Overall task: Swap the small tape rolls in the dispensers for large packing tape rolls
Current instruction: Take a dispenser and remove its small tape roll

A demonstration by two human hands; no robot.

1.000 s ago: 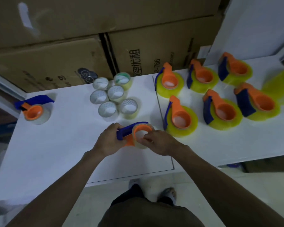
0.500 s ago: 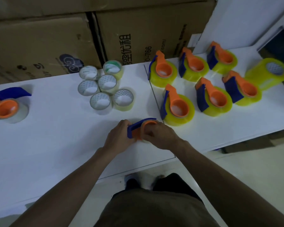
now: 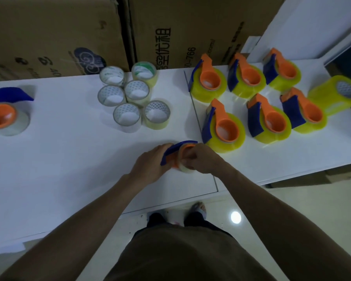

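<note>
An orange and blue tape dispenser [image 3: 175, 152] sits between both hands above the white table's front middle. My left hand [image 3: 150, 162] grips its blue handle side. My right hand [image 3: 203, 158] closes on the small clear tape roll [image 3: 185, 168] held in it, fingers over the orange hub. Several dispensers with large yellow rolls [image 3: 223, 128] stand at the right. A loose large yellow roll [image 3: 336, 94] lies at the far right. Several small loose rolls [image 3: 130, 98] cluster at the back middle. Another dispenser with a small roll [image 3: 6, 116] rests at the far left.
Cardboard boxes [image 3: 170, 27] stand behind the table [image 3: 59, 159]. The table's front edge runs just before my legs, with tiled floor [image 3: 292, 199] to the right. A seam [image 3: 203, 138] splits the tabletop near the dispenser.
The view has shifted, so everything sits further left and lower in frame. My right hand has closed further over the dispenser's hub and small roll. The dispenser has tilted slightly.
</note>
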